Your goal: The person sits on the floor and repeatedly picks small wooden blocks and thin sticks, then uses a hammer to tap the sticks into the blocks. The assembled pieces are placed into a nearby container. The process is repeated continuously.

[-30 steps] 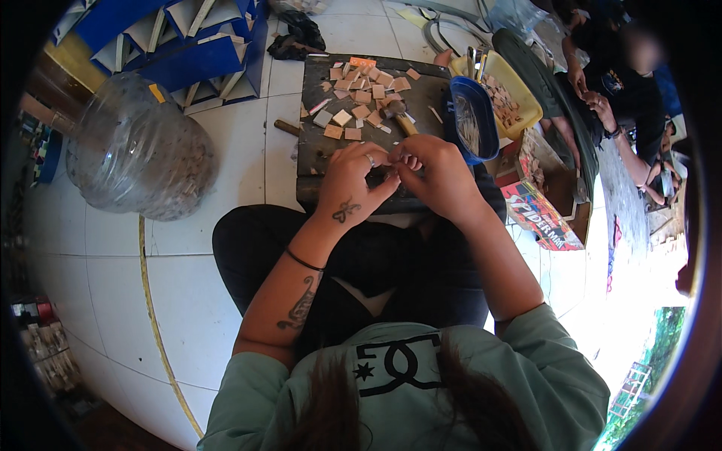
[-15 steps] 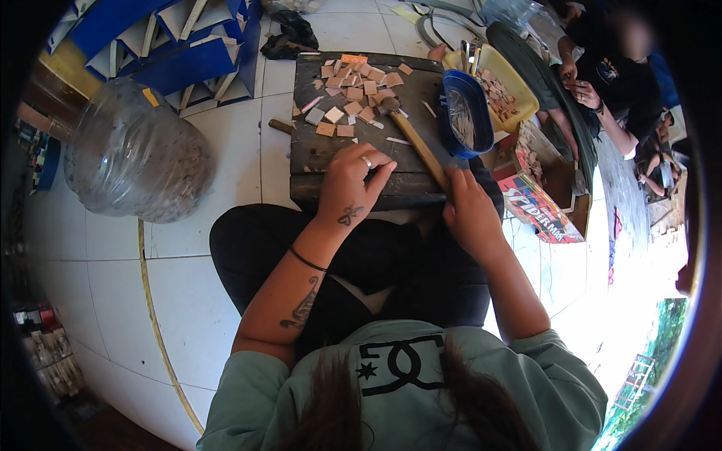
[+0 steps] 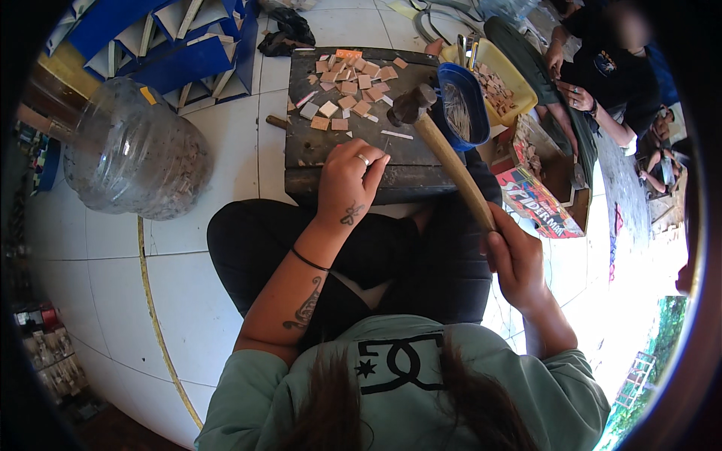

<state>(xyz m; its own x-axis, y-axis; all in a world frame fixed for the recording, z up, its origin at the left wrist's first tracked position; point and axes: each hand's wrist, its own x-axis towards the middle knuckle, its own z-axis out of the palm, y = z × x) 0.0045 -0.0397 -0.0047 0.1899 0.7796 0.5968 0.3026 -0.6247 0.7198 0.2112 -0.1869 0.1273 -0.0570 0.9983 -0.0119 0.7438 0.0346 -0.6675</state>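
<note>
My right hand point(image 3: 515, 259) is closed around the wooden handle of a hammer point(image 3: 453, 164), holding it raised above the right side of the low dark work board point(image 3: 316, 156). The hammer's metal head points away from me. Near the board's front edge, my left hand point(image 3: 347, 174) pinches a thin pin-like piece point(image 3: 387, 144), which shows only faintly at the fingertips. Beyond it lie several small square wooden tiles point(image 3: 347, 88) in a loose heap, with a pale strip point(image 3: 397, 135) closer to my fingers. A blue tray point(image 3: 485, 124) of thin metal pins stands at the board's right edge.
A yellow basin point(image 3: 526, 89) of wooden pieces and an open printed box point(image 3: 535, 201) are to the right. A large clear plastic jar point(image 3: 143, 158) is on the left, before blue shelving point(image 3: 177, 64). Another person point(image 3: 613, 75) sits at the far right.
My right hand has moved back towards me and lifted the hammer, whose head was resting on the board near the tiles. My left hand stays almost in place, still pinching.
</note>
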